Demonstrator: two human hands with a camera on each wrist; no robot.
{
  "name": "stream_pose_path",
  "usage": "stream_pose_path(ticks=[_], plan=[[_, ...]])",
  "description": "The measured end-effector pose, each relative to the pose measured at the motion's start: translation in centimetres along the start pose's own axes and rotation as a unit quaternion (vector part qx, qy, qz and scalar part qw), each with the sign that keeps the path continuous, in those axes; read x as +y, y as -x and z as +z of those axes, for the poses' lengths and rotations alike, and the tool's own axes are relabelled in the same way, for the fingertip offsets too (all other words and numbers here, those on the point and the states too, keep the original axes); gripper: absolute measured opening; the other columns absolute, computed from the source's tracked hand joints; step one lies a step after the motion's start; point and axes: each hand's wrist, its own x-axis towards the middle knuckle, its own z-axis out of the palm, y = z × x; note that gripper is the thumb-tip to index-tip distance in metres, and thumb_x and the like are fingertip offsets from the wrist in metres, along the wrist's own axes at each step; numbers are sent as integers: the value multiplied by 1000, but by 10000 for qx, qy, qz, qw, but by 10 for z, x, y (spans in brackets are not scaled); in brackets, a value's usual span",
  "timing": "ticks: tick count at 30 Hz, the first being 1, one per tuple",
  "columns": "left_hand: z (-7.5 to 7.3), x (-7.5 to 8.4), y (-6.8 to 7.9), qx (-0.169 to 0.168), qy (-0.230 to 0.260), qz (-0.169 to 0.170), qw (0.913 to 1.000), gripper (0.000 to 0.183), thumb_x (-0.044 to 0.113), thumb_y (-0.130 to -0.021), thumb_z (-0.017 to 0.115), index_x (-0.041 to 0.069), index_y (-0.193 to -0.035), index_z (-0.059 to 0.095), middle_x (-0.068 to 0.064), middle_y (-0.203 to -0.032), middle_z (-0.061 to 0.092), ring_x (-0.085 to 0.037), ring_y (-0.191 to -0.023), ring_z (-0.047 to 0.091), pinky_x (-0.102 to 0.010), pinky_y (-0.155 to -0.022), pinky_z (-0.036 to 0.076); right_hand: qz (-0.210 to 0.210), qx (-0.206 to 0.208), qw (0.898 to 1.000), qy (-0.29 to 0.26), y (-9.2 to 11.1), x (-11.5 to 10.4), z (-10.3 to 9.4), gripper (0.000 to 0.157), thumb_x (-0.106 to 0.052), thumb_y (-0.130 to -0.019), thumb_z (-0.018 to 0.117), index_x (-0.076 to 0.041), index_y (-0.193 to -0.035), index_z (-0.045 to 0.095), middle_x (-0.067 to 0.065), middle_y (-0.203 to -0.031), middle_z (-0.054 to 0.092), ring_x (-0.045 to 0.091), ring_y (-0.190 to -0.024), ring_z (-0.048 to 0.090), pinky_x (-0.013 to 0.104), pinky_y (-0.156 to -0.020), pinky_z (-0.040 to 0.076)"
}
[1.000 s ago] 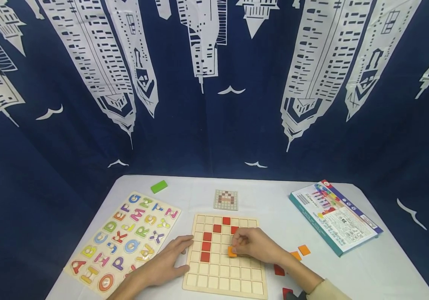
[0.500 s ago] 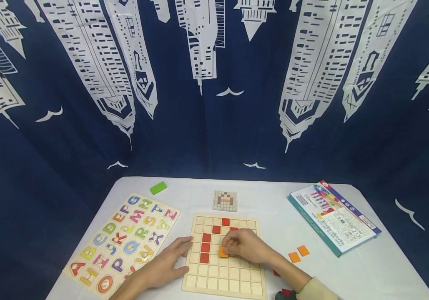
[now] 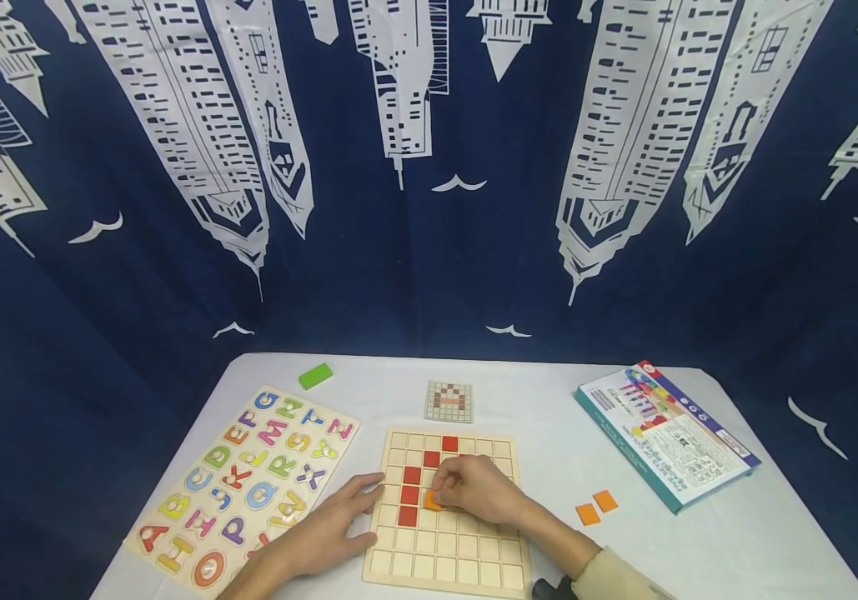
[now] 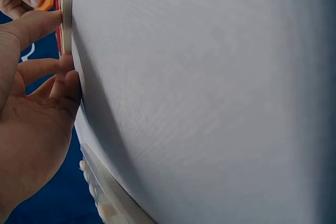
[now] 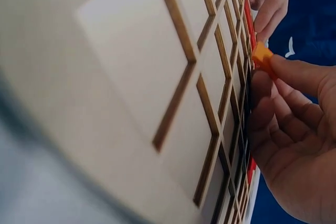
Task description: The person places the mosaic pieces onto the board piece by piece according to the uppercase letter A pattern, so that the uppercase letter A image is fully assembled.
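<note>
A square wooden grid board point(image 3: 447, 571) lies on the white table. Several red tiles point(image 3: 408, 494) sit in its cells, forming a slanted line at the top and a column on the left. My right hand point(image 3: 477, 492) pinches an orange tile point(image 3: 431, 500) between thumb and fingertips, low over the cell just right of the red column. The right wrist view shows that orange tile point(image 5: 261, 53) tilted, one corner up. Along the board's left edge my left hand point(image 3: 327, 529) rests with thumb and fingers spread, fingertips touching the rim point(image 4: 67, 19). The right hand hides part of the grid.
Behind the board lies a small pattern card point(image 3: 449, 402). An alphabet puzzle board point(image 3: 349, 412) is at the left, with a green block point(image 3: 315, 376) beyond it. To the right are two loose orange tiles point(image 3: 589, 514) and a flat box point(image 3: 669, 442).
My right hand has carried the orange tile leftward across the grid, up to the red column. Loose red tiles beside the right forearm have gone out of sight. My left hand stays put.
</note>
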Motion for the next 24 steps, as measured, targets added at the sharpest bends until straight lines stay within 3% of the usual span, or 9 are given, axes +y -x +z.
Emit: stream_pose_path(ticks=[15, 24], plan=[[1, -1, 0, 26, -14, 70, 10000, 65, 34, -94, 68, 5, -149, 47, 2, -163, 29, -30, -143, 41, -50, -115, 38, 26, 78, 9997, 222, -10, -5, 6, 9, -13, -88, 77, -16, -82, 71, -12, -70, 62, 2, -63, 55, 19, -58, 50], [-2, 1, 0, 25, 49, 108, 9999, 65, 32, -94, 69, 4, -149, 47, 0, -163, 30, -28, -139, 46, -49, -114, 40, 69, 122, 9992, 380, -12, -5, 7, 12, -8, -87, 76, -17, -79, 73, -14, -71, 65, 2, -65, 55, 19, -60, 50]])
